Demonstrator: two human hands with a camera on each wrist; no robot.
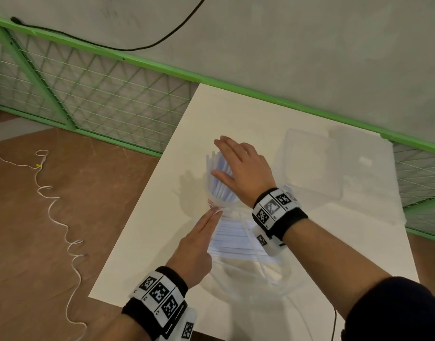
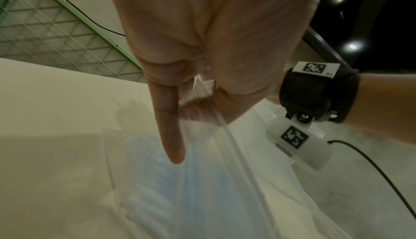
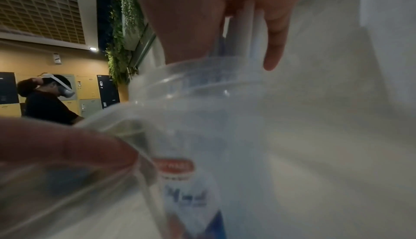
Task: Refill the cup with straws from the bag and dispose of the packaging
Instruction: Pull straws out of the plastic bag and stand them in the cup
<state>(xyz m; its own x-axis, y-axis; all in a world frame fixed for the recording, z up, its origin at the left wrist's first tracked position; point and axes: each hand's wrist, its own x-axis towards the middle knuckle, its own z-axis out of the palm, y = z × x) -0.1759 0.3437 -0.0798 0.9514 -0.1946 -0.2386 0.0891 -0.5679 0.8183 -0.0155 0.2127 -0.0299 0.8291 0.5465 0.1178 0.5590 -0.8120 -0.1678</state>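
Observation:
A clear plastic cup point(image 1: 207, 190) stands on the white table point(image 1: 236, 114), with white and pale blue straws point(image 1: 212, 163) upright in it. My right hand point(image 1: 218, 156) lies over the straws with straight, spread fingers. The right wrist view shows the straws point(image 3: 245, 22) between those fingers, above the cup rim point(image 3: 191, 82). A clear bag point(image 1: 236, 238) holding more straws lies just in front of the cup. My left hand point(image 1: 212, 214) pinches the bag's upper edge beside the cup. In the left wrist view its thumb and a finger hold the film of the bag point(image 2: 225, 180), the index finger straight.
A clear lidded container point(image 1: 309, 166) sits at the back right of the table. A green mesh fence point(image 1: 88, 99) runs behind the table, along the wall. A white cord point(image 1: 51, 210) trails over the brown floor to the left. A black cable point(image 1: 334, 323) hangs at the table's near edge.

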